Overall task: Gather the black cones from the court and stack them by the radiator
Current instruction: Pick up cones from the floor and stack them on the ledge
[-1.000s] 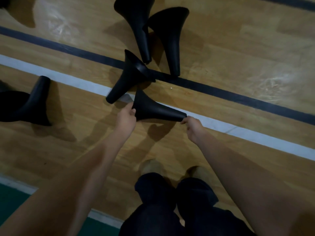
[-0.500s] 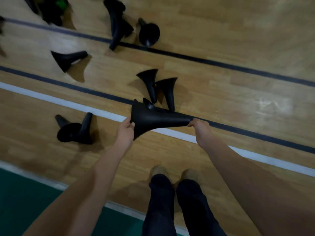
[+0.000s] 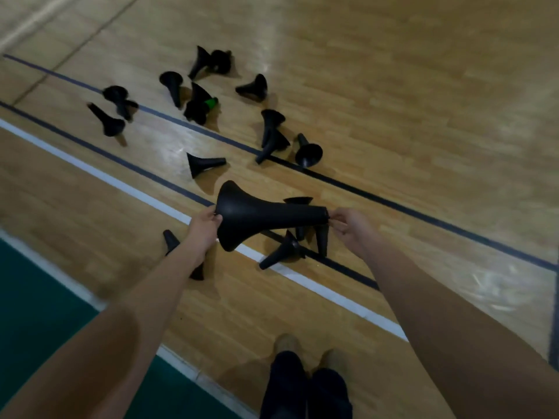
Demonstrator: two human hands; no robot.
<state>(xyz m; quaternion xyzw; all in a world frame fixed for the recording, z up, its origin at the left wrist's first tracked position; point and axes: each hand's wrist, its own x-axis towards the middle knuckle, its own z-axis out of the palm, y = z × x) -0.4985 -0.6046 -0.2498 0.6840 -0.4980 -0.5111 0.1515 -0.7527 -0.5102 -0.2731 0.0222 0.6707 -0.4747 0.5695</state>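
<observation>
While your left hand [image 3: 204, 226] grips the black cone [image 3: 260, 216] by its flared rim and right hand [image 3: 348, 225] pinches the tip, it hangs over the court [image 3: 393, 101] at twelve o'clock; judged light, stiff.

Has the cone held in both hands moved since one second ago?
Yes. The held cone has risen off the floor: it lay on the white line, and now looks far larger than the floor cones.

One black cone [image 3: 266, 217] is held sideways above the court's white line [image 3: 90, 169], flared base leftward, while the other black cones [image 3: 205, 164] lie toppled and scattered, some overlapping, across the wooden floor [image 3: 393, 116] beyond.
</observation>
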